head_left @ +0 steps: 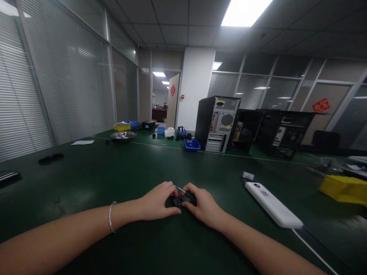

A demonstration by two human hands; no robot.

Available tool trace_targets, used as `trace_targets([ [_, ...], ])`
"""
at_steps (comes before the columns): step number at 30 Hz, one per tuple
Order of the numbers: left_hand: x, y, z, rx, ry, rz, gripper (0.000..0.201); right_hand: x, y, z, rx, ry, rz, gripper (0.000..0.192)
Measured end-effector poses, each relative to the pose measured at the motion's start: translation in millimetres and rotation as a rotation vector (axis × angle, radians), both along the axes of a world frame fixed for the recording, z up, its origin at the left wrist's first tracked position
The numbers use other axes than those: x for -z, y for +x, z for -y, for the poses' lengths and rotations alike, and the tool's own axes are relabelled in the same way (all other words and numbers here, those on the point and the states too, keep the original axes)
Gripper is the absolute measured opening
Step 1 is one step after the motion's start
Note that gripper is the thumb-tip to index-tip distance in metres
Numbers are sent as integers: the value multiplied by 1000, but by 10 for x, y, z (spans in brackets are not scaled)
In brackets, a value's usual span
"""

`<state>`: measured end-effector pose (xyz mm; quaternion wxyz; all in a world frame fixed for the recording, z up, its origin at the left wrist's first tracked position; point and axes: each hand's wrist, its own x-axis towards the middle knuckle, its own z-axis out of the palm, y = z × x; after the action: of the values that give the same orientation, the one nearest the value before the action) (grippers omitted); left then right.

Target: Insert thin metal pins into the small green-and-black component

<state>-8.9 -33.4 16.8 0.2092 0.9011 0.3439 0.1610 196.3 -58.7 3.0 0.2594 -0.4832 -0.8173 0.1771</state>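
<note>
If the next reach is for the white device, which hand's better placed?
Right, I'd say. The right hand is nearer the white device, which lies on that side of the table; the left hand would probably have to reach past the right.

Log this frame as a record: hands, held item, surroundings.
left hand: fingers at a dark part, grip unclear
left wrist: bracelet
right hand: fingers and thumb on the dark part
dark part: small, mostly hidden; one piece or two, can't tell
surface: green table
right side: white device, yellow bin
far side: metal bowl, blue tray, PC case
</note>
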Motion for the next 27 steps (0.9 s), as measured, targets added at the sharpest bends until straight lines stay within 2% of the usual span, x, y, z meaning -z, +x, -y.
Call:
trace_targets([
  [5,28,-14,-37,17,-74,83,35,-21,-8,4,12,-5,12,23],
  [13,-56,-131,-185,-5,-199,80,43,-24,-2,-23,1,7,22,25],
  [20,-46,-173,-224,-5,-194,86,37,-5,-11,-41,-35,14,14,22],
  [23,16,-149,-243,-22,-256,204,36,-10,-30,-24,-10,22,-38,20],
  [27,105,-72,-248,29,-532,509,40,-22,-50,-1,-6,104,-223,13],
])
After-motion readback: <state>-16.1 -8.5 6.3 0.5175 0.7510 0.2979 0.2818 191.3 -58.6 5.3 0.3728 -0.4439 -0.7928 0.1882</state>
